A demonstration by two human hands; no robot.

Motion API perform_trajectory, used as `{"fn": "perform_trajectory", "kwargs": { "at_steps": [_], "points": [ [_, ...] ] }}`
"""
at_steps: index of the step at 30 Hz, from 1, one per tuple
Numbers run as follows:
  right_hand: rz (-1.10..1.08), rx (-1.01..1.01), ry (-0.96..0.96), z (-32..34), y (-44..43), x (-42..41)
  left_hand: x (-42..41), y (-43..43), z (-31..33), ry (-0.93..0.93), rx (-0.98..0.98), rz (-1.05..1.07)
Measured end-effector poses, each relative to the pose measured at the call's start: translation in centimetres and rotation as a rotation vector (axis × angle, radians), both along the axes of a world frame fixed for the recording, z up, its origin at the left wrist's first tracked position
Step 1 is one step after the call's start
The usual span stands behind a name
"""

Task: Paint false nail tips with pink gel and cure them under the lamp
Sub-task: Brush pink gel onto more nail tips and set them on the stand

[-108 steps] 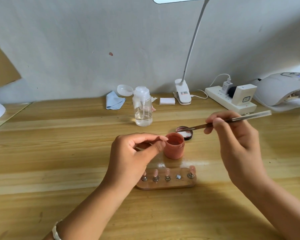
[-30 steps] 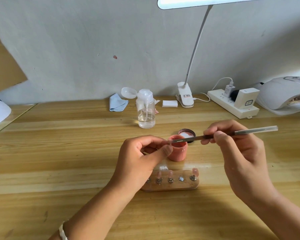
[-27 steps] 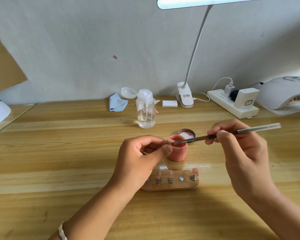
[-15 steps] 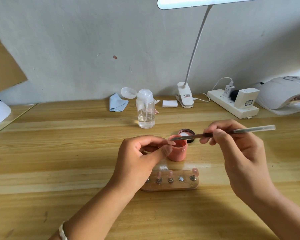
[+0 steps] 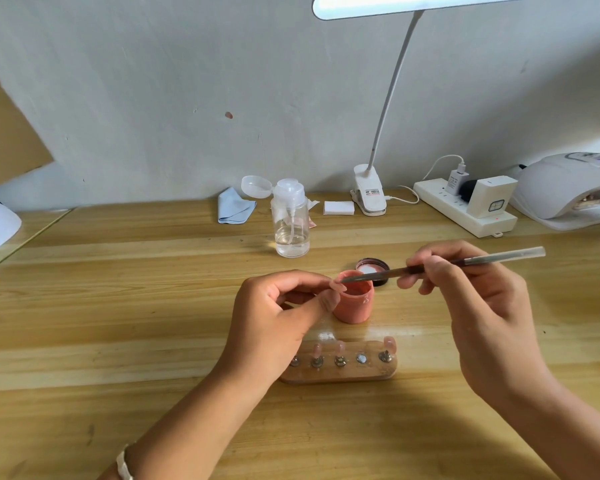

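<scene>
Now the small pink false nail tip [image 5: 338,285] sits pinched between the thumb and curled forefinger of the left hand [image 5: 274,320], raised just above the desk and right beside the rim of the jar. How the tip is mounted is hidden inside the grip. The right hand [image 5: 465,299] has its fingers closed round a slim metal-handled brush with a clear cap end [image 5: 465,262]. The brush lies nearly level, and its point reaches leftward to meet the nail tip.

Just behind both stands a short round jar of matte pink gel [image 5: 355,301], open. Its dark round lid with a white liner [image 5: 373,268] lies upturned just beyond it. Nearer the person, an oblong wooden holder with rounded ends [image 5: 340,372] carries a row of metal studs. Three glossy pink tips [image 5: 389,342] stand upright on them, and the left end is covered by the hand.

Farther back on the pale planked wooden desk [image 5: 118,306] are a clear plastic pump bottle [image 5: 290,223], a folded blue cloth [image 5: 234,209] and a white clip-on gooseneck lamp [image 5: 369,195]. A white power strip [image 5: 465,211] lies to the right of these, with a domed white nail lamp [image 5: 565,188] at the far right.
</scene>
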State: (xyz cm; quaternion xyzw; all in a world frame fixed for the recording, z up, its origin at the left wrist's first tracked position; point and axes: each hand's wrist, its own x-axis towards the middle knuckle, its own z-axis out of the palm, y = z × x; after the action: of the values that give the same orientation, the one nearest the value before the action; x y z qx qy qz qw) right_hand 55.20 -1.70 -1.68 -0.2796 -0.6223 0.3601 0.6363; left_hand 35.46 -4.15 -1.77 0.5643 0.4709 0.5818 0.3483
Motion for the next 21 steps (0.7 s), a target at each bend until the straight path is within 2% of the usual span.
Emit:
{"fn": "perform_trajectory", "kwargs": {
  "at_steps": [6, 11, 17, 21],
  "points": [
    [-0.085, -0.018, 0.051, 0.33, 0.11, 0.07, 0.13, -0.07, 0.11, -0.012, 0.015, -0.003],
    [0.008, 0.036, -0.031, 0.18, -0.34, -0.14, 0.13, -0.04, 0.10, -0.020, 0.012, 0.002],
    [-0.084, 0.077, 0.030, 0.38, -0.02, 0.06, 0.03, -0.02, 0.04, 0.022, 0.023, -0.010],
    [-0.044, 0.120, -0.053, 0.22, -0.37, -0.15, 0.04, -0.07, -0.02, 0.024, 0.012, -0.009]
  ]
}}
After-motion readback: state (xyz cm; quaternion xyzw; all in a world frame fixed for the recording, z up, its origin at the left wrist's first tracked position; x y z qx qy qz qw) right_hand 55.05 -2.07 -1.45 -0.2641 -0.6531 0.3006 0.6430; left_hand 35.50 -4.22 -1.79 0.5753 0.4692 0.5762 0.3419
